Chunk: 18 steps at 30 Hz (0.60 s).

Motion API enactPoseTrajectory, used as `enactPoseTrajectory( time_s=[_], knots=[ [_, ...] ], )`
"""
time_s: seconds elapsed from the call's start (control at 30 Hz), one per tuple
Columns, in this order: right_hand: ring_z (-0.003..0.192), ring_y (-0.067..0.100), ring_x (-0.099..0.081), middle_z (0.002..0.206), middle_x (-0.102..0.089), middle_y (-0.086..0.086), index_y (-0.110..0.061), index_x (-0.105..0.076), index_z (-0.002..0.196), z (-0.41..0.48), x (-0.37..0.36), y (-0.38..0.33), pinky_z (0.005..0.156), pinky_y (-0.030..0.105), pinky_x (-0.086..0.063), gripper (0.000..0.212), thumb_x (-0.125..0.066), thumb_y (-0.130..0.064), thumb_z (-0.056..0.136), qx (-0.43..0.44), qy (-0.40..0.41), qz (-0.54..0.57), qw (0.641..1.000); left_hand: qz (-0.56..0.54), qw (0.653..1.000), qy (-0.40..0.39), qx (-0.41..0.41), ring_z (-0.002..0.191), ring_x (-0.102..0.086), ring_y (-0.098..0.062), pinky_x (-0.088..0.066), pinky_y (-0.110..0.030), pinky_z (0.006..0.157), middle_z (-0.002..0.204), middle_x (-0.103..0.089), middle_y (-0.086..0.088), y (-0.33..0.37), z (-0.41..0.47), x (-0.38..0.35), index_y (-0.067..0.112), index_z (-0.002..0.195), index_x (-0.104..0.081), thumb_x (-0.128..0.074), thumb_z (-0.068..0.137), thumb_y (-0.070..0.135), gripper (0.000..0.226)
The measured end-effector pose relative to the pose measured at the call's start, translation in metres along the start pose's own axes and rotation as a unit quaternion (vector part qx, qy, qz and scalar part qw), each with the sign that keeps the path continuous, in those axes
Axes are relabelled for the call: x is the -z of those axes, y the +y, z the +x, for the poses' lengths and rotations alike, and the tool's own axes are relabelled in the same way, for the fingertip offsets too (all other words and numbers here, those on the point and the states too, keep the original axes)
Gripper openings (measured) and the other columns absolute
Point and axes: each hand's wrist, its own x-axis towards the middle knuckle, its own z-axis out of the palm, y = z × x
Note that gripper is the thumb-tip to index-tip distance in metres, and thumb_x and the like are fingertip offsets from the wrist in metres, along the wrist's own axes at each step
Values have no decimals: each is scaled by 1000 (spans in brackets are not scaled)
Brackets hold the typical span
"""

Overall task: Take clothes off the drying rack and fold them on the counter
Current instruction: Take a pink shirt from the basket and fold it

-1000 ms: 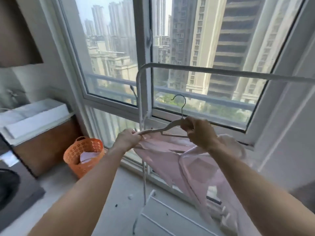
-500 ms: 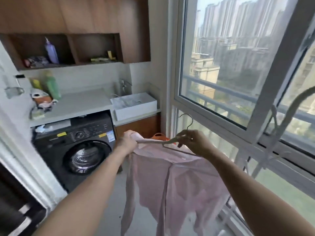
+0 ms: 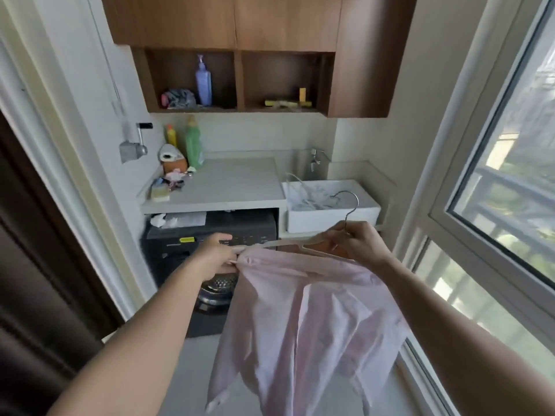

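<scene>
The pink shirt (image 3: 300,325) on its hanger (image 3: 288,242) has come away from the rack, nearer the counter (image 3: 234,181)

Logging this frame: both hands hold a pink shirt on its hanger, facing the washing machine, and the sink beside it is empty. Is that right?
Not quite. The sink is not empty: the head view shows white hangers lying in it. The rest holds: left hand and right hand hold the pink shirt on its hanger, facing the washing machine.
</scene>
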Motion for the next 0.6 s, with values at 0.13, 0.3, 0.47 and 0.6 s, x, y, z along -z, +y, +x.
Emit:
enactPoseTrajectory(
  time_s=[0.13,0.3,0.47,0.6],
  knots=[
    [65,4,-60,70,-73,0,-9,-72,74,92,-24,15,65,19,-44,22,-65,-18,92,-23,8,59,998,-105,993,-55,6,90,-67,-29,-57,-39,72,105,-67,-16,23,84,19,6,126,-59,-47,84,-25,54],
    [50,11,-34,58,-67,-7,-8,-74,78,211,-50,32,43,20,-28,21,-65,-19,92,-69,71,84,992,-190,974,-124,21,92,-63,-17,-51,-18,61,106,-69,-8,66,196,30,9,126,-60,-26,83,-26,65],
    [47,8,-34,76,-74,10,-5,-72,79,303,-51,46,44,23,-22,21,-62,-15,94,-93,117,134,980,-247,949,-197,0,84,-74,-17,-57,-20,62,102,-73,-10,123,293,23,4,115,-63,-17,80,-28,66],
    [42,9,-28,65,-61,-1,-15,-62,71,365,-19,63,43,19,-17,30,-58,-24,98,-115,251,327,904,-224,956,-190,8,73,-73,-20,-59,-26,62,98,-63,-18,152,365,-2,-3,100,-60,-19,91,-18,44]
  ],
)
